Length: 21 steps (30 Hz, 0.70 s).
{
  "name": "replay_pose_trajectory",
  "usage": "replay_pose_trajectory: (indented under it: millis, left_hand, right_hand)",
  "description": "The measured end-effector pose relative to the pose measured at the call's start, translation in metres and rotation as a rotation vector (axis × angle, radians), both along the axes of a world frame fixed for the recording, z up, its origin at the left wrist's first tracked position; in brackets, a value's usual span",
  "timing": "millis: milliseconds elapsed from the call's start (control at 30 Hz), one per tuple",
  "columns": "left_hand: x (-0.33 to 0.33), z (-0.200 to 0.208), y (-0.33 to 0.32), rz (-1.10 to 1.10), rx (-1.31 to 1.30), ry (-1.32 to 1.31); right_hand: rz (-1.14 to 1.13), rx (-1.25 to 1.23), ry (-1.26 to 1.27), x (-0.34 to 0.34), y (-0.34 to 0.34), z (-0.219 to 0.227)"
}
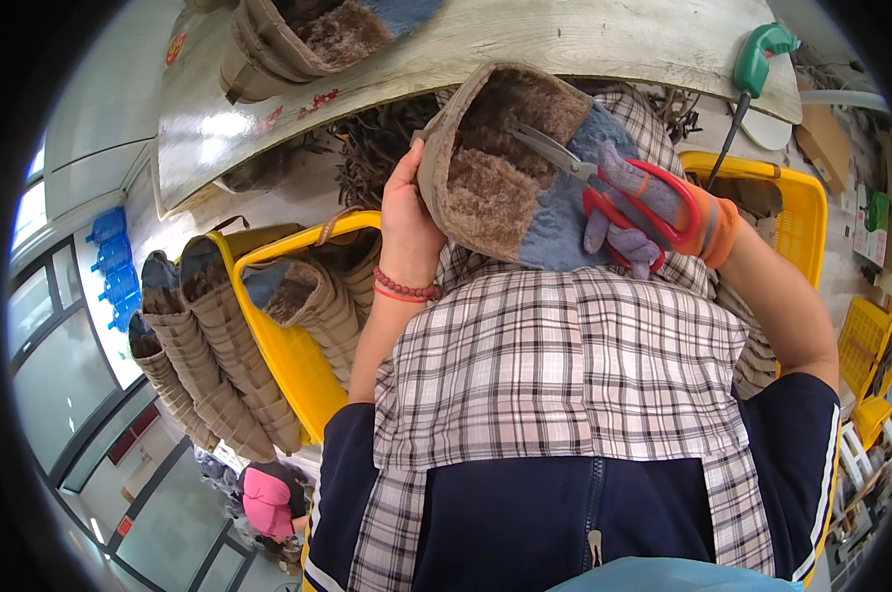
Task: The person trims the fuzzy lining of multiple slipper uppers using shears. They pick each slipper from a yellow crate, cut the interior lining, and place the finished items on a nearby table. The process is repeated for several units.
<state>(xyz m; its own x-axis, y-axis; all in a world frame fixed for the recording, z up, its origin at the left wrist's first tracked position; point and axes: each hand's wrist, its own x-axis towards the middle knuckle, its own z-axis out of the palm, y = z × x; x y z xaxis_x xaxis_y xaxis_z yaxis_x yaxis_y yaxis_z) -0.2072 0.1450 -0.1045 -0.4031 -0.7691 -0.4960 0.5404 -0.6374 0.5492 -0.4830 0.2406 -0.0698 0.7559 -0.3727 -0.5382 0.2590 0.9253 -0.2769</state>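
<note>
Light-blue cloth (663, 575) hangs closest. Of two flanking yellow baskets (293, 363), the left holds fur-lined sleeves (300, 296). At the desk's (564, 41) near edge, left hand (409, 217) grips another, gloved right hand (668, 209) one pair of scissors (562, 155).

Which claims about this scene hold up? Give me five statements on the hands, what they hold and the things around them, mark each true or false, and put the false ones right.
1. The right hand holds the red-handled scissors. True.
2. Both hands are gloved. False: the left hand is bare; only the right wears a glove.
3. The left hand grips the plush-lined piece at its edge. True.
4. The beaded bracelet is on the right wrist. False: it circles the left wrist.
5. The green tool is at the left end of the table. False: it is at the right end.
</note>
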Motion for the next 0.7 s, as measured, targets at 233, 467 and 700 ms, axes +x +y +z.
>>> replay_pose_trajectory:
  millis: [233,467,700]
  left_hand:
    - [-0.016,0.007,-0.004,0.044,0.128,0.006]
    - [-0.018,0.003,-0.007,0.031,0.147,-0.004]
    - [-0.013,-0.003,-0.010,0.004,0.154,0.002]
  right_hand:
    - [-0.014,-0.039,0.090,0.009,0.002,0.006]
    - [-0.043,0.055,0.028,0.014,-0.007,-0.004]
    - [0.004,0.031,-0.009,0.009,0.000,-0.009]
